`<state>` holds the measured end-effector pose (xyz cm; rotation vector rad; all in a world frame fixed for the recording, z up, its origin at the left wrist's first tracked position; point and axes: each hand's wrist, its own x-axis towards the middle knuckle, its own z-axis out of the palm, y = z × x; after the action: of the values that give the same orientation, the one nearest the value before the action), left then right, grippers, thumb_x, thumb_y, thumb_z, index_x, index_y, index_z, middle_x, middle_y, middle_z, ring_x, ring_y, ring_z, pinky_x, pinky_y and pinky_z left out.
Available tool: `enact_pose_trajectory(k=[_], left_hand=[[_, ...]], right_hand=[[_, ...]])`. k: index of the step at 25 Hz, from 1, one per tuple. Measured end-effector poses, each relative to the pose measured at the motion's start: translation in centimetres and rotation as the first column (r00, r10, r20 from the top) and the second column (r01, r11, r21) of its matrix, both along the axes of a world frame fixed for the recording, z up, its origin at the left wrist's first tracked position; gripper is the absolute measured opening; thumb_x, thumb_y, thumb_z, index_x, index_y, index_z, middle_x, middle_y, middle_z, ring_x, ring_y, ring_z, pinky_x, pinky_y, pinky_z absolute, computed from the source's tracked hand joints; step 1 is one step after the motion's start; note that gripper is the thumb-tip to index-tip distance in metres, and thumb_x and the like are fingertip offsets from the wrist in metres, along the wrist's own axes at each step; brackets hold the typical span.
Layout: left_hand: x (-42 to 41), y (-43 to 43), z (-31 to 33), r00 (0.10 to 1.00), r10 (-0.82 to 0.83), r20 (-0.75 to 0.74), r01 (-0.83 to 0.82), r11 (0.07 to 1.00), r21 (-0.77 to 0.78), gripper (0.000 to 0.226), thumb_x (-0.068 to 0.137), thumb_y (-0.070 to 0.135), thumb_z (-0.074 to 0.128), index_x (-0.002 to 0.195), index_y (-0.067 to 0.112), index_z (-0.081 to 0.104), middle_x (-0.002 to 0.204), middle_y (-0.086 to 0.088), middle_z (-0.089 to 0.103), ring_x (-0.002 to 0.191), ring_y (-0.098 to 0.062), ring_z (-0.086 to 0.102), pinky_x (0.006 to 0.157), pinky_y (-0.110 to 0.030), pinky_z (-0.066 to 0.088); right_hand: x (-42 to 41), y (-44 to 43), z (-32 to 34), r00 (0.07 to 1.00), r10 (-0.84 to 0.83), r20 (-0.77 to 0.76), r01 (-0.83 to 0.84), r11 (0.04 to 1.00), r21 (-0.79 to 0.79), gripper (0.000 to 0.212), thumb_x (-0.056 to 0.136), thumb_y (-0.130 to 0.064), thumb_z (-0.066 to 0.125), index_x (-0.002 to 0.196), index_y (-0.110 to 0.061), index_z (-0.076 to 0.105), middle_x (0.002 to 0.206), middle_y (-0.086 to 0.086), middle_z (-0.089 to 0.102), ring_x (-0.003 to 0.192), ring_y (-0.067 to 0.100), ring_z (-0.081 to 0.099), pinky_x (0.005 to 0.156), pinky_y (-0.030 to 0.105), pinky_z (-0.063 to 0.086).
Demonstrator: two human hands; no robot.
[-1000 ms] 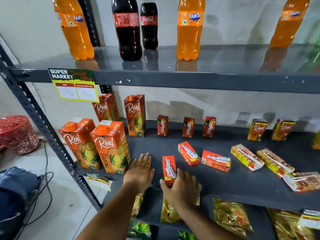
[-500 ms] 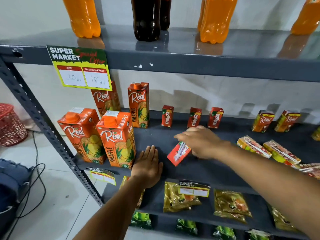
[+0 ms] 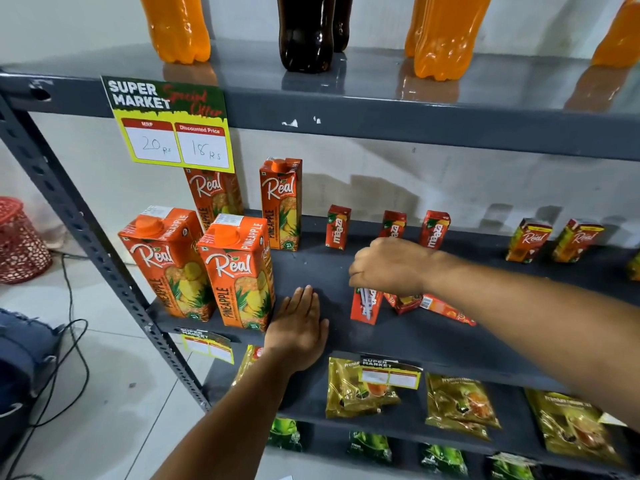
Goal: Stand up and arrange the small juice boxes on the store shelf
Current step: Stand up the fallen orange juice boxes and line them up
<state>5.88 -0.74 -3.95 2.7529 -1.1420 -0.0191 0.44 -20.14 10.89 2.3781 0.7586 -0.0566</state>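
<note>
My right hand [image 3: 391, 266] grips the top of a small red Maaza juice box [image 3: 364, 305], which stands upright on the grey middle shelf [image 3: 433, 337]. Two more small red boxes [image 3: 403, 302] [image 3: 446, 308] lie flat just right of it, partly hidden by my right forearm. Three small Maaza boxes stand in a row at the back [image 3: 337, 227] [image 3: 393, 224] [image 3: 434, 227]. Two small Real boxes [image 3: 528, 241] [image 3: 577, 241] stand at the back right. My left hand [image 3: 299, 327] rests flat, palm down, on the shelf's front edge.
Large Real pineapple cartons [image 3: 239, 271] stand at the shelf's left end. Soda bottles [image 3: 304, 29] line the upper shelf, which carries a price tag [image 3: 169, 124]. Gold snack packets [image 3: 360, 389] lie on the lower shelf. A red basket [image 3: 19, 240] and cables sit on the floor.
My right hand has lowered the small red box from a tilted hold in the air to upright on the shelf. My left hand stayed flat. The camera moved closer.
</note>
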Motion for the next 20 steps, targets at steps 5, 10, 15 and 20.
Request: enact_pose_trajectory(k=[5, 10, 15, 20], left_hand=[[0.0, 0.1, 0.0, 1.0, -0.003, 0.012, 0.003, 1.0, 0.002, 0.065, 0.097, 0.045, 0.013, 0.149, 0.007, 0.006, 0.16, -0.008, 0.003, 0.146, -0.021, -0.002, 0.115, -0.034, -0.002], [-0.1, 0.1, 0.2, 1.0, -0.01, 0.023, 0.01, 1.0, -0.007, 0.071, 0.09, 0.048, 0.007, 0.148, 0.007, 0.008, 0.16, -0.008, 0.005, 0.146, -0.021, 0.0, 0.115, -0.034, -0.001], [-0.1, 0.1, 0.1, 0.999, -0.015, 0.036, 0.015, 1.0, 0.002, 0.086, 0.078, 0.053, -0.01, 0.149, 0.007, 0.008, 0.16, -0.009, 0.005, 0.146, -0.021, 0.0, 0.116, -0.034, -0.001], [0.1, 0.1, -0.2, 1.0, -0.012, 0.023, 0.012, 1.0, -0.028, 0.081, 0.084, 0.053, -0.004, 0.148, 0.007, 0.01, 0.16, -0.009, 0.007, 0.146, -0.022, 0.002, 0.115, -0.033, -0.001]], right_hand=[[-0.2, 1.3, 0.9, 0.918, -0.373, -0.135, 0.395, 0.894, 0.211, 0.038, 0.078, -0.044, 0.068, 0.103, -0.015, 0.063, 0.092, 0.004, 0.068, 0.087, 0.027, 0.065, 0.067, 0.036, 0.05], [0.2, 3.1, 0.6, 0.593, -0.76, -0.266, 0.78, 0.459, 0.426, 0.054, 0.083, -0.064, 0.052, 0.092, -0.013, 0.063, 0.086, 0.004, 0.063, 0.08, 0.027, 0.059, 0.062, 0.033, 0.043], [0.2, 2.6, 1.2, 0.574, -0.778, -0.255, 0.759, 0.388, 0.523, 0.07, 0.077, -0.082, 0.035, 0.079, -0.016, 0.056, 0.071, 0.002, 0.058, 0.069, 0.021, 0.057, 0.056, 0.03, 0.038], [-2.9, -4.1, 0.7, 0.451, -0.828, -0.332, 0.761, 0.164, 0.627, 0.047, 0.081, -0.063, 0.053, 0.065, -0.019, 0.049, 0.07, 0.003, 0.058, 0.068, 0.02, 0.058, 0.052, 0.027, 0.033]])
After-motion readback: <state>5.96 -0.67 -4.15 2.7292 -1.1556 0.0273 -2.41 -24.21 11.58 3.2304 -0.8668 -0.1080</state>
